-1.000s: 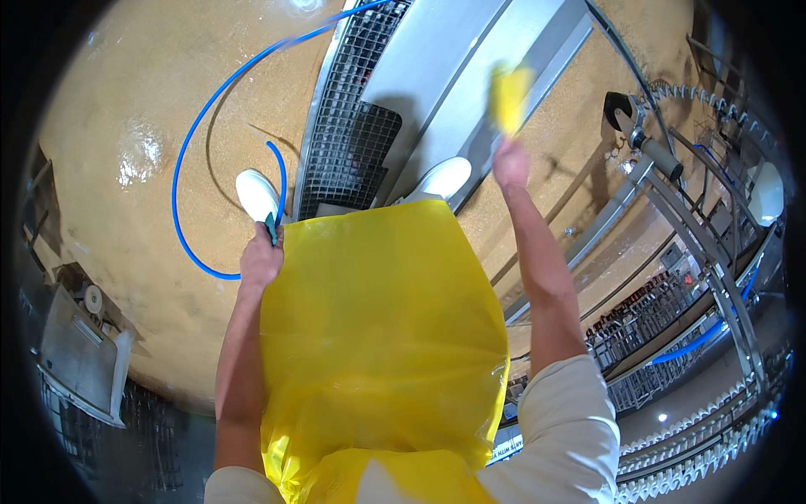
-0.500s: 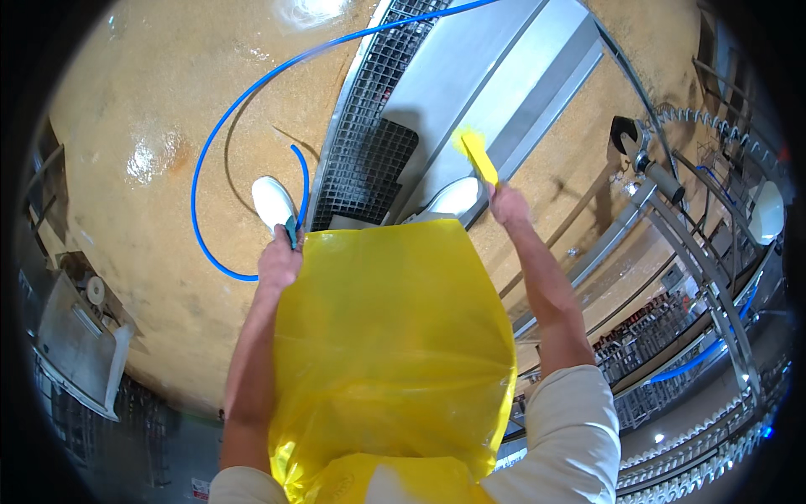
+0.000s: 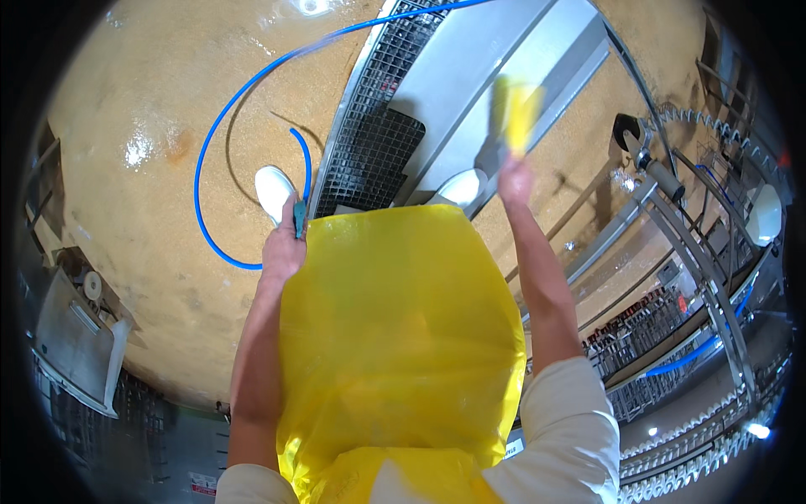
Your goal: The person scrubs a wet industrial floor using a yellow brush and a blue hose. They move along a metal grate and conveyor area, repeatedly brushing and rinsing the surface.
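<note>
My left hand (image 3: 285, 252) is closed around a blue hose (image 3: 198, 176) beside the apron's edge, with a small teal piece (image 3: 300, 218) showing at the fingers. From the hand a short free end of the hose curves up and away. My right hand (image 3: 515, 181) grips the handle of a yellow brush (image 3: 520, 118), whose head is smeared by motion. The brush is over a long grey metal channel (image 3: 470, 80); whether it touches the metal I cannot tell.
A yellow apron (image 3: 395, 328) covers my front. A white shoe (image 3: 275, 193) stands on the wet tan floor (image 3: 134, 218), the other (image 3: 462, 186) by the channel. Black grating (image 3: 361, 134) runs alongside. Metal rails and a frame (image 3: 663, 210) stand at right, a metal cabinet (image 3: 75, 328) at left.
My right hand has swung the brush up and slightly right, away from me along the channel. My left hand still holds the hose, a little higher in the picture.
</note>
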Tool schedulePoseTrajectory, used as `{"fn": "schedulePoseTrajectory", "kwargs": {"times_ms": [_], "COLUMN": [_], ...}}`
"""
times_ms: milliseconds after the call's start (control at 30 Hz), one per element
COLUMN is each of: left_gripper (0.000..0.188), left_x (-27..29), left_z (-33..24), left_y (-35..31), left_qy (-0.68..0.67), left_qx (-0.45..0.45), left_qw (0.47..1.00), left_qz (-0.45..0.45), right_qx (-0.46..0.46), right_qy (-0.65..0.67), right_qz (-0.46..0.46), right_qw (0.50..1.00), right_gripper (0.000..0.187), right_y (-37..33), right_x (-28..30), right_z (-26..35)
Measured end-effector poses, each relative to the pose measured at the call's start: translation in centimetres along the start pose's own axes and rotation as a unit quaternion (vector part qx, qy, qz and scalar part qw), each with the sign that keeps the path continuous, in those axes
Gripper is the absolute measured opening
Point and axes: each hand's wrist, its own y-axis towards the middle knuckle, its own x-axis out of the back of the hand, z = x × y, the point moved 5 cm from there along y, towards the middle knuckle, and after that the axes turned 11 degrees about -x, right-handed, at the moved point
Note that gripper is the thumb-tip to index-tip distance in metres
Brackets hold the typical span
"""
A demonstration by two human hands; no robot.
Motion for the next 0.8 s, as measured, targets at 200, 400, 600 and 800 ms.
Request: {"fn": "schedulePoseTrajectory", "kwargs": {"times_ms": [200, 400, 600, 800], "left_gripper": [0.051, 0.045, 0.033, 0.034], "left_x": [-4.8, 2.1, 8.4, 12.3], "left_z": [0.5, -13.6, -14.2, -19.5], "left_y": [-1.6, -9.6, -17.2, -27.0], "left_qy": [-0.159, -0.381, -0.307, -0.156], "left_qx": [-0.201, 0.058, -0.123, -0.28], "left_qw": [0.967, 0.873, 0.926, 0.918], "left_qz": [-0.004, 0.298, 0.18, 0.232], "right_qx": [-0.028, 0.252, 0.142, -0.182], "right_qy": [0.083, 0.031, 0.358, 0.703], "right_qz": [0.34, 0.283, 0.385, 0.243], "right_qw": [0.936, 0.925, 0.839, 0.643], "right_gripper": [0.069, 0.054, 0.054, 0.041], "right_y": [-14.5, -37.2, -41.4, -40.6], "right_x": [-1.6, 10.8, 18.4, 17.7], "right_z": [5.6, 13.4, 12.2, 11.3]}}
